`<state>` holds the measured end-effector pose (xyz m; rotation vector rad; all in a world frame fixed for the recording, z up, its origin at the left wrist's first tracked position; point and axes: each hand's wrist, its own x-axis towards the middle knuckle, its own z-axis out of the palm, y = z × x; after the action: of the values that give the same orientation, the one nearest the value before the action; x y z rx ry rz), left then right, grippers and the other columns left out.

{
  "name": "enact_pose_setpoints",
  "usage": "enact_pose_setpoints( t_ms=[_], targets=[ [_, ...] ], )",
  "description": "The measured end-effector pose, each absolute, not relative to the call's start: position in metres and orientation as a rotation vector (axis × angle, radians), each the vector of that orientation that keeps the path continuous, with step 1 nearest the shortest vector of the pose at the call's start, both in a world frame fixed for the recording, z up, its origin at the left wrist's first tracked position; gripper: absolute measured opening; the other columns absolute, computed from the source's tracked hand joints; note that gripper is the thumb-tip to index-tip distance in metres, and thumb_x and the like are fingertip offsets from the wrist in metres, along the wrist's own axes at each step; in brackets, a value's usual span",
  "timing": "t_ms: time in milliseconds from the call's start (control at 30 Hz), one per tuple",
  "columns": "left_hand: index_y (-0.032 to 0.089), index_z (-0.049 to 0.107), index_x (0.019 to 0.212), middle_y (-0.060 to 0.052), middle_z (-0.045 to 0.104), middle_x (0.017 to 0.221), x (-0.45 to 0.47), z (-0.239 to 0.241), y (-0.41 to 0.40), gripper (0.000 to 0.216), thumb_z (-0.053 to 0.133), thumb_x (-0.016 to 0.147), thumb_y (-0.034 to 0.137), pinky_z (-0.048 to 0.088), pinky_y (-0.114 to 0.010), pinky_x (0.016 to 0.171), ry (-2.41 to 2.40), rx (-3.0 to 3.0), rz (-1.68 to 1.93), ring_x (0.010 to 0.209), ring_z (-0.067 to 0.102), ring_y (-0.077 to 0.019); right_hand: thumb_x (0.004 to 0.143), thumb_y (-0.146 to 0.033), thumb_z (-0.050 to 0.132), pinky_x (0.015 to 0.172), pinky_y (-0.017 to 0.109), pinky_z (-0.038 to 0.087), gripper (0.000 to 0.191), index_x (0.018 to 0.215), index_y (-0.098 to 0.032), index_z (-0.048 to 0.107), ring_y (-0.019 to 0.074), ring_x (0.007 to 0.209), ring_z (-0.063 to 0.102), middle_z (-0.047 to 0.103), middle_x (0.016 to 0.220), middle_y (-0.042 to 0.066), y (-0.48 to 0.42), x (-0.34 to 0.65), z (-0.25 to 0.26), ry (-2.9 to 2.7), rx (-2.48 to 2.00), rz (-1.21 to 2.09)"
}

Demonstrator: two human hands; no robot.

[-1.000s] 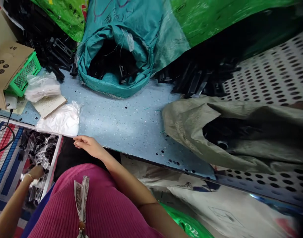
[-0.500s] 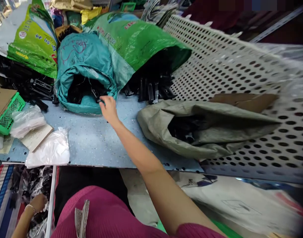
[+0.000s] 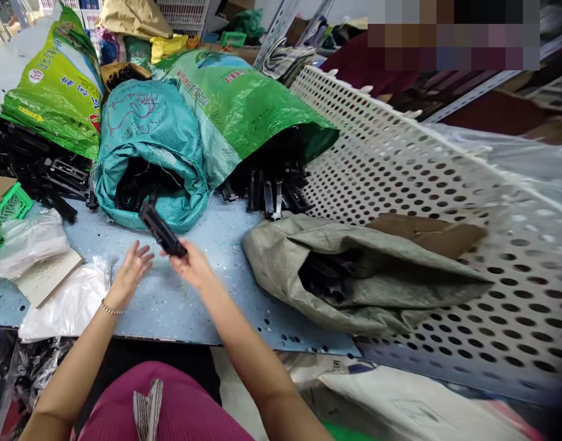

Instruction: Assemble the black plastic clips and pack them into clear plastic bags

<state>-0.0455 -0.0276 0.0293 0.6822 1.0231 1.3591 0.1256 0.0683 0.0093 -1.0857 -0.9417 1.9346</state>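
Note:
My right hand is closed on one end of a long black plastic part, holding it tilted above the blue speckled table. My left hand is open, fingers spread, just left of the part and not touching it. Right behind the part lies a teal woven sack with its mouth rolled open and more black parts inside.
A grey-green sack of black parts lies to the right on a white perforated panel. A green sack spills black parts behind. Clear plastic bags, a card and a green basket sit at left.
My right hand has drawn back from the teal sack's mouth with a black part in it. My left hand has come up from beside the table to the tabletop, open.

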Motion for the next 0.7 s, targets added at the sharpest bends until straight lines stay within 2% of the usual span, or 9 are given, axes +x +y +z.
enact_pose_setpoints(
  t_ms=[67, 100, 200, 300, 367, 433, 500, 600, 700],
  targets=[
    [0.027, 0.056, 0.135, -0.008, 0.066, 0.128, -0.031, 0.035, -0.013, 0.073, 0.078, 0.076, 0.065, 0.055, -0.037, 0.092, 0.895, 0.53, 1.473, 0.105, 0.069, -0.0212, 0.101, -0.056, 0.038, 0.041, 0.025, 0.037, 0.047, 0.091, -0.018, 0.062, 0.0126, 0.044, 0.048, 0.073, 0.073, 0.01, 0.024, 0.13, 0.001, -1.007, -1.03, 2.119],
    [0.026, 0.057, 0.131, -0.006, 0.068, 0.117, -0.026, 0.039, -0.01, 0.07, 0.079, 0.076, 0.064, 0.056, -0.034, 0.085, 0.88, 0.488, 1.482, 0.095, 0.069, -0.0186, 0.101, -0.06, 0.035, 0.043, 0.026, 0.04, 0.053, 0.089, -0.017, 0.063, 0.0142, 0.047, 0.052, 0.072, 0.072, 0.01, 0.009, 0.132, 0.001, -1.134, -1.049, 2.085],
    [0.02, 0.061, 0.11, 0.0, 0.065, 0.086, -0.018, 0.044, -0.015, 0.052, 0.083, 0.076, 0.053, 0.052, -0.025, 0.065, 0.983, 0.519, 1.415, 0.067, 0.061, -0.0109, 0.1, -0.068, 0.033, 0.065, 0.033, 0.051, 0.058, 0.088, -0.02, 0.064, 0.0198, 0.07, 0.062, 0.07, 0.079, 0.009, -0.001, 0.135, 0.017, -1.608, -1.156, 1.468],
    [0.018, 0.06, 0.097, 0.002, 0.062, 0.073, -0.013, 0.044, -0.027, 0.047, 0.082, 0.076, 0.053, 0.047, -0.023, 0.057, 1.071, 0.62, 1.296, 0.059, 0.056, -0.0096, 0.097, -0.072, 0.037, 0.084, 0.037, 0.048, 0.056, 0.087, -0.023, 0.061, 0.0235, 0.089, 0.061, 0.067, 0.088, 0.009, 0.026, 0.128, 0.043, -1.863, -1.151, 0.849],
    [0.018, 0.058, 0.094, 0.003, 0.06, 0.068, -0.012, 0.045, -0.03, 0.049, 0.081, 0.075, 0.057, 0.046, -0.023, 0.053, 1.108, 0.618, 1.274, 0.055, 0.056, -0.0101, 0.098, -0.074, 0.034, 0.08, 0.035, 0.046, 0.059, 0.079, -0.023, 0.056, 0.0219, 0.082, 0.06, 0.063, 0.079, 0.007, 0.045, 0.117, 0.053, -1.944, -1.139, 0.824],
    [0.018, 0.058, 0.093, 0.003, 0.059, 0.067, -0.014, 0.046, -0.028, 0.052, 0.081, 0.073, 0.06, 0.045, -0.023, 0.051, 1.13, 0.57, 1.307, 0.053, 0.055, -0.0098, 0.101, -0.072, 0.022, 0.069, 0.031, 0.044, 0.064, 0.071, -0.023, 0.05, 0.0181, 0.068, 0.056, 0.055, 0.065, 0.003, 0.051, 0.108, 0.054, -1.96, -1.118, 1.036],
    [0.017, 0.06, 0.1, 0.003, 0.061, 0.072, -0.019, 0.05, -0.023, 0.054, 0.083, 0.072, 0.058, 0.045, -0.022, 0.051, 1.102, 0.494, 1.363, 0.054, 0.056, -0.009, 0.103, -0.07, 0.013, 0.064, 0.029, 0.042, 0.068, 0.07, -0.023, 0.049, 0.016, 0.063, 0.053, 0.053, 0.062, 0.001, 0.04, 0.105, 0.049, -1.968, -1.049, 1.193],
    [0.019, 0.06, 0.112, 0.002, 0.062, 0.079, -0.028, 0.054, -0.016, 0.06, 0.084, 0.072, 0.055, 0.048, -0.022, 0.053, 1.045, 0.399, 1.407, 0.057, 0.058, -0.0083, 0.101, -0.073, 0.019, 0.068, 0.03, 0.042, 0.068, 0.075, -0.021, 0.054, 0.0175, 0.07, 0.055, 0.06, 0.072, 0.005, 0.004, 0.115, 0.034, -2.123, -0.939, 0.979],
    [0.02, 0.054, 0.108, 0.003, 0.062, 0.077, -0.032, 0.047, -0.015, 0.056, 0.082, 0.074, 0.055, 0.049, -0.023, 0.056, 1.123, 0.402, 1.406, 0.058, 0.061, -0.0101, 0.104, -0.066, 0.018, 0.067, 0.031, 0.04, 0.067, 0.074, -0.021, 0.056, 0.0179, 0.067, 0.055, 0.062, 0.071, 0.006, -0.018, 0.127, 0.025, -2.248, -0.93, 0.807]
  ],
)
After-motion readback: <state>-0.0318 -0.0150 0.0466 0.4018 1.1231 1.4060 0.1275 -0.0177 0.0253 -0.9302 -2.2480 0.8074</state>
